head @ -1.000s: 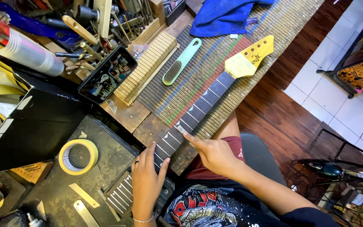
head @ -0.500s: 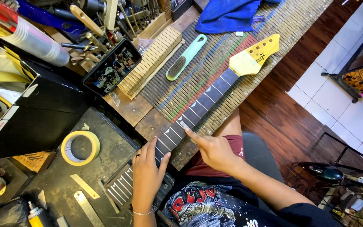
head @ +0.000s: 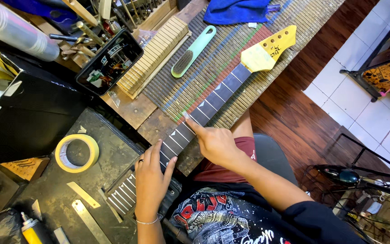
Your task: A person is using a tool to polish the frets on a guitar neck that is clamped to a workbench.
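- Dark fretboard with pale frets and triangular inlays: guitar neck [head: 190, 126], lying diagonally across the tabletop [head: 127, 110], yellow headstock [head: 267, 49] far right, heel end near left under the wrist.
- Judged stiff, long, moderately light; polished wood likely slippery, frets and edges easy to scratch, headstock end prone to swing if lifted by one end.
- Best held along the sides near the middle, or supported at both ends; fingertip pressure on the board enough to pin it.
- Left hand [head: 152, 183] open, laid flat on the lower frets, fingers spread, pinning the neck down.
- Right hand [head: 215, 144] loosely curled, index finger stretched out to touch a small pale strip [head: 185, 115] at a fret; gripping nothing that can be seen.
- Under the neck's far half, a woven mat [head: 213, 68] with coloured stripes.
- On the mat, a green-handled brush [head: 192, 52]; beyond it a blue cloth [head: 235, 10].
- Left of the brush, a slotted wooden block [head: 152, 56] and a phone [head: 109, 62].
- Near left, a roll of yellow tape [head: 76, 152] and metal strips [head: 84, 195].
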